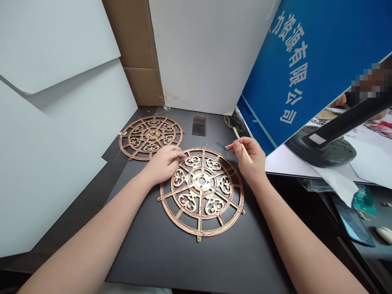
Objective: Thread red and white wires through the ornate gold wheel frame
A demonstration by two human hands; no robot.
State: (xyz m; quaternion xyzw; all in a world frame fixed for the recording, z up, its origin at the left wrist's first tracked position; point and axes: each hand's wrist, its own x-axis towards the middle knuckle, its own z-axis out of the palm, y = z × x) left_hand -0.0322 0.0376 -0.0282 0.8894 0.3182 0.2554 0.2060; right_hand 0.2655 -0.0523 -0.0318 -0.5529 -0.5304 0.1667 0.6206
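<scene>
A round gold openwork frame with scroll patterns and reddish lines along its rings lies flat on the dark board. My left hand rests at its upper left edge, fingers bent together over the rim; whether they grip it is hard to tell. Beyond the frame's upper right edge, my right hand holds a thin pale stick, tilted. Near those fingertips is a small dark loop of thread. A similar round frame lies behind my left hand.
White panels and a cardboard piece stand behind. A blue panel with white characters rises at right, beside a black stand. Greenish cord lies at the back. A person's hand shows far right.
</scene>
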